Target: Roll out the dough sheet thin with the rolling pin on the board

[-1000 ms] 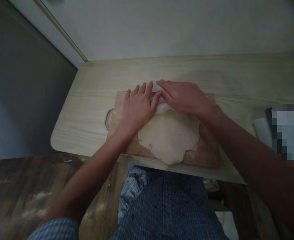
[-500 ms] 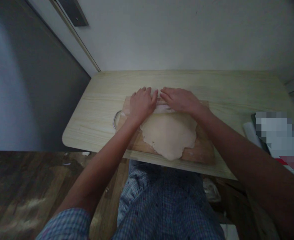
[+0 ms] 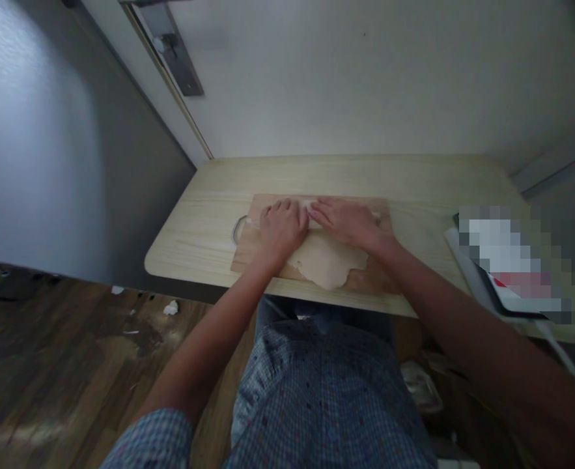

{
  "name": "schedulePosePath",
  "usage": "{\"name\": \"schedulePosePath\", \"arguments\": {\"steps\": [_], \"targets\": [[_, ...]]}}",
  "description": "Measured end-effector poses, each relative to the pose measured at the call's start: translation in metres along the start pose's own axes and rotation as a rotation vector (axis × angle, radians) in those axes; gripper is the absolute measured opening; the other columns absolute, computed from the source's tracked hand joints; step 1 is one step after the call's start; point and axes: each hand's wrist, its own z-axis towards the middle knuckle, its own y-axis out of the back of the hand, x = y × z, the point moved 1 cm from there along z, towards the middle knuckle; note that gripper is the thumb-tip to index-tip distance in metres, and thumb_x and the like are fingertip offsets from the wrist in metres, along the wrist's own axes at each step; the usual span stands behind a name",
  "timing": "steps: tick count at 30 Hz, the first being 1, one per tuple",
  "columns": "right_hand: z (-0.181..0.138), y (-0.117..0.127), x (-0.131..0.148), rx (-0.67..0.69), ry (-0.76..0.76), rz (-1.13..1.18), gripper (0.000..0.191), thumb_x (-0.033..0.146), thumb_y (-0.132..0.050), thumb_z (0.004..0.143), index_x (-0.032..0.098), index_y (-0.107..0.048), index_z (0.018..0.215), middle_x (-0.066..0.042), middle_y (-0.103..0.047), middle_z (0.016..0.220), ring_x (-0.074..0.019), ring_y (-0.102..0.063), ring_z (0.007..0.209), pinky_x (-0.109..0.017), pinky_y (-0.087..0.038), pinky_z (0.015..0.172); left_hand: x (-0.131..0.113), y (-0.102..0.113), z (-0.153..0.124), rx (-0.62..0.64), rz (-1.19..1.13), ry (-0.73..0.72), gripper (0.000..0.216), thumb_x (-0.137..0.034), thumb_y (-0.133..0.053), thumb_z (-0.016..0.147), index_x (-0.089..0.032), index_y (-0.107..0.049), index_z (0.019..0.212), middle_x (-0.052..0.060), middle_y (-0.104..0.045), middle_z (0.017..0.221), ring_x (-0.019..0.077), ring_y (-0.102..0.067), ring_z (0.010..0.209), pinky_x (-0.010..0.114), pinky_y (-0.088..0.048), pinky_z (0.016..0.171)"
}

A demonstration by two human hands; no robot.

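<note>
A flattened sheet of pale dough (image 3: 330,264) lies on a wooden cutting board (image 3: 241,257) that has a metal handle at its left end. Across the dough's far part runs a pale rolling pin (image 3: 252,223), its middle largely covered by my hands; dough seems to be wrapped round it. My left hand (image 3: 283,225) is closed over the pin's left part, fingers curved forward. Close beside it, my right hand (image 3: 344,221) lies over the right part with its fingers angled inward. The two hands almost touch at the thumbs and fingertips.
The board rests on a light wood-grain table (image 3: 194,228) against a white wall or door with a metal lock plate (image 3: 182,62). On the table's right lies a dark-edged flat device (image 3: 499,293), partly blurred out. Paper scraps (image 3: 170,307) litter the floor at left.
My hands and the pin have come nearer to me over the dough, and less of the flat sheet shows in front. The camera view has also shifted.
</note>
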Motion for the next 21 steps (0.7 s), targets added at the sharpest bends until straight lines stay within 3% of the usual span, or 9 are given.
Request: {"name": "schedulePosePath", "arguments": {"steps": [5, 13, 21], "targets": [[-0.020, 0.000, 0.009, -0.024, 0.041, -0.016, 0.047, 0.042, -0.021, 0.091, 0.020, -0.055, 0.114, -0.009, -0.052, 0.126, -0.0227, -0.052, 0.108, -0.037, -0.042, 0.083, -0.002, 0.004, -0.020, -0.039, 0.012, -0.060, 0.038, -0.032, -0.021, 0.091, -0.019, -0.057, 0.094, 0.007, -0.063, 0.101, 0.0210, -0.054, 0.097, 0.038, -0.032, 0.090], [-0.052, -0.001, 0.016, -0.069, 0.110, 0.005, 0.047, 0.039, -0.028, 0.090, 0.012, -0.046, 0.125, -0.011, -0.045, 0.132, -0.0225, -0.040, 0.121, -0.039, -0.032, 0.098, -0.002, 0.013, -0.045, 0.018, -0.034, -0.157, 0.042, -0.034, -0.025, 0.091, -0.012, -0.047, 0.118, 0.012, -0.055, 0.120, 0.0226, -0.049, 0.110, 0.038, -0.031, 0.097], [-0.046, -0.003, 0.011, -0.067, 0.109, 0.019, 0.046, 0.035, -0.024, 0.092, 0.014, -0.043, 0.127, -0.007, -0.040, 0.137, -0.0214, -0.032, 0.127, -0.040, -0.026, 0.103, -0.004, 0.008, -0.029, 0.059, -0.050, -0.152, 0.043, -0.034, -0.022, 0.092, -0.015, -0.048, 0.119, 0.012, -0.051, 0.126, 0.0229, -0.047, 0.115, 0.037, -0.035, 0.093]]}}
